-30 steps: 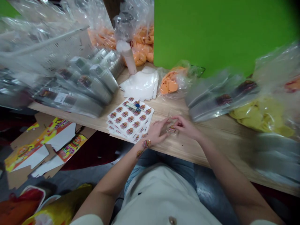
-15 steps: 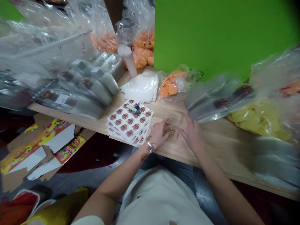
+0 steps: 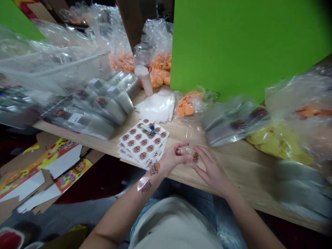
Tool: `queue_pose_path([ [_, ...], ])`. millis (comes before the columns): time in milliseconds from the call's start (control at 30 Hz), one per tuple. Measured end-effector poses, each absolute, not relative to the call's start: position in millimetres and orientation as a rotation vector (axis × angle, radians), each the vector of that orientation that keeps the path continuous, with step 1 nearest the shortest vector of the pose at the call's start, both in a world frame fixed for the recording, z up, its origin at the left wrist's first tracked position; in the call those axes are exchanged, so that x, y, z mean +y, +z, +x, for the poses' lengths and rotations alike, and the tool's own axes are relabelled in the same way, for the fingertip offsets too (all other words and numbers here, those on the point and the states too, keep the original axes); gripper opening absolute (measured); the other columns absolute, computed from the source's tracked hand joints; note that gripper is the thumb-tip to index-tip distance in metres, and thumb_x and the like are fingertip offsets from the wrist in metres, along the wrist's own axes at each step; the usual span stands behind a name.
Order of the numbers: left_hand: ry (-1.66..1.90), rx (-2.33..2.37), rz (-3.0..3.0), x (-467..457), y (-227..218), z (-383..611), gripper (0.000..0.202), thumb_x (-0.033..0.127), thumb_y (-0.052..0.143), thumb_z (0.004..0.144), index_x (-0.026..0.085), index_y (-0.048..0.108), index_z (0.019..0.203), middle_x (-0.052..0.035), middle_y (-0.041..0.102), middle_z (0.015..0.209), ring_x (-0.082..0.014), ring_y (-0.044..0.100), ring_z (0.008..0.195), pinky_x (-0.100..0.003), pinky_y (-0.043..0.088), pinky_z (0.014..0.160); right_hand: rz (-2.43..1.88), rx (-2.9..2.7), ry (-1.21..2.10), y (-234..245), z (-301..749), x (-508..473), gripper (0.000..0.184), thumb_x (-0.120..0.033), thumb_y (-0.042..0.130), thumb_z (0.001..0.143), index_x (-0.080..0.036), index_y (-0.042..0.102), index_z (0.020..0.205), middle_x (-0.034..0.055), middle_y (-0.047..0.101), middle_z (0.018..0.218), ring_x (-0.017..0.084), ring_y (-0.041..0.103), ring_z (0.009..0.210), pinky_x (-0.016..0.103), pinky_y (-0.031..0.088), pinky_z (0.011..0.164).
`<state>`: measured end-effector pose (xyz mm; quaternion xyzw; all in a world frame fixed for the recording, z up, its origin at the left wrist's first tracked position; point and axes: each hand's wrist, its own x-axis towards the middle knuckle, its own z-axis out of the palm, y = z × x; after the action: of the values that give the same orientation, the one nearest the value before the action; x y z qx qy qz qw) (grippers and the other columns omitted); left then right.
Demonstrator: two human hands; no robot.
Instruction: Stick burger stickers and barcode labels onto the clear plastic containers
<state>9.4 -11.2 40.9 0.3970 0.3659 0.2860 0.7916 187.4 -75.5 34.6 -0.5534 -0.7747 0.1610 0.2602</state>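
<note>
Far left on my feed: white crate [image 3: 86,71], clear packs [image 3: 110,109] before it. Then sticker sheets [image 3: 138,143] on the table [image 3: 233,162]. Left hand [image 3: 176,157]: thumb and forefinger a little apart at the clear plastic [image 3: 189,151]; can't tell if it grips. Plastic sits between both hands, burger sticker [image 3: 195,157] showing. Right hand [image 3: 210,168]: thumb and fingers spread beside the sticker. Farther right, I log yellow pieces [image 3: 280,143], bagged.

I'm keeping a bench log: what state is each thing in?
Left hand: fingers curled at clear plastic, grip unclear.
Right hand: fingers parted around burger sticker.
Burger sticker: picture showing.
Forearm stickers: two, apart.
Sticker sheets: fanned stack, printed side up.
White bottle: upright.
Orange pieces: bagged.
Yellow pieces: bagged.
White sheets: loosely piled.
Printed cardboard: flattened, overlapping.
</note>
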Motion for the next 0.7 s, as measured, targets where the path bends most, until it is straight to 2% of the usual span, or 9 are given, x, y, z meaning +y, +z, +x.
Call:
queue_pose_path([
  [67,0.609,0.788,0.931,-11.2,46.6,25.3,0.068,0.034,0.078,0.058,0.013,0.047,0.114,0.0055,0.055,0.062,-0.0079,0.055,0.055,-0.023,0.045,0.061,-1.504,-2.200,0.359,51.6,198.7,-79.5,0.060,-0.024,0.050,0.081,-0.026,0.027,0.137,0.0097,0.044,0.130,0.024,0.042,0.120,0.047,0.039,0.098],
  [133,0.613,0.800,1.086,-8.5,52.6,41.6,0.067,0.040,0.073,0.064,0.013,0.043,0.117,0.0043,0.054,0.064,-0.0095,0.056,0.060,-0.025,0.046,0.064,-1.518,-2.289,0.276,72.5,218.2,-77.2,0.058,-0.024,0.050,0.081,-0.026,0.031,0.135,0.0085,0.047,0.128,0.024,0.044,0.118,0.046,0.040,0.097],
  [233,0.696,0.825,1.337,-3.5,61.4,62.9,0.075,0.044,0.064,0.073,0.016,0.028,0.131,-0.0080,0.058,0.096,-0.0172,0.057,0.092,-0.033,0.046,0.079,-1.569,-2.348,0.046,109.7,263.8,-57.2,0.055,-0.024,0.050,0.081,-0.024,0.035,0.134,0.0087,0.048,0.129,0.025,0.044,0.118,0.047,0.038,0.098],
  [300,0.741,0.827,1.413,-2.6,64.4,72.8,0.075,0.043,0.062,0.075,0.019,0.023,0.135,-0.0144,0.048,0.120,-0.0215,0.047,0.114,-0.037,0.042,0.090,-1.608,-2.373,-0.075,131.1,299.0,-34.3,0.052,-0.025,0.049,0.081,-0.021,0.039,0.132,0.0103,0.049,0.129,0.027,0.045,0.118,0.049,0.037,0.098],
  [333,0.745,0.838,1.423,-3.1,64.2,76.1,0.071,0.041,0.061,0.077,0.020,0.024,0.134,-0.0153,0.044,0.126,-0.0224,0.042,0.119,-0.038,0.040,0.093,-1.634,-2.412,-0.069,138.6,315.2,-21.6,0.050,-0.025,0.050,0.080,-0.019,0.042,0.129,0.0110,0.051,0.128,0.027,0.047,0.117,0.048,0.038,0.097],
  [433,0.682,0.880,1.401,-7.0,56.5,79.1,0.056,0.036,0.055,0.081,0.018,0.033,0.129,-0.0151,0.046,0.125,-0.0223,0.044,0.119,-0.038,0.040,0.094,-1.826,-2.522,0.026,144.7,346.6,10.4,0.051,-0.016,0.051,0.073,-0.017,0.048,0.124,0.0121,0.052,0.127,0.031,0.047,0.117,0.050,0.040,0.094],
  [567,0.606,0.902,1.440,-11.1,39.7,74.2,0.045,0.035,0.054,0.080,0.018,0.043,0.121,-0.0130,0.048,0.125,-0.0220,0.047,0.115,-0.037,0.042,0.091,-2.032,-2.399,-0.105,128.7,343.8,7.8,0.058,-0.010,0.049,0.067,-0.016,0.047,0.125,0.0146,0.038,0.139,0.037,0.031,0.128,0.056,0.037,0.093],
  [633,0.610,0.937,1.467,-11.5,34.4,73.6,0.043,0.037,0.054,0.079,0.019,0.046,0.118,-0.0118,0.048,0.125,-0.0217,0.048,0.114,-0.037,0.043,0.090,-2.025,-2.239,-0.197,119.2,335.7,-17.3,0.057,-0.010,0.046,0.070,-0.013,0.044,0.127,0.0165,0.036,0.139,0.034,0.030,0.129,0.053,0.037,0.095],
  [700,0.604,0.950,1.489,-11.8,32.2,77.5,0.042,0.040,0.053,0.079,0.018,0.047,0.115,-0.0110,0.049,0.124,-0.0212,0.048,0.114,-0.036,0.042,0.092,-1.981,-2.033,-0.280,109.3,336.1,-55.6,0.054,-0.011,0.043,0.074,-0.013,0.042,0.129,0.0151,0.042,0.135,0.028,0.036,0.126,0.047,0.036,0.098],
])
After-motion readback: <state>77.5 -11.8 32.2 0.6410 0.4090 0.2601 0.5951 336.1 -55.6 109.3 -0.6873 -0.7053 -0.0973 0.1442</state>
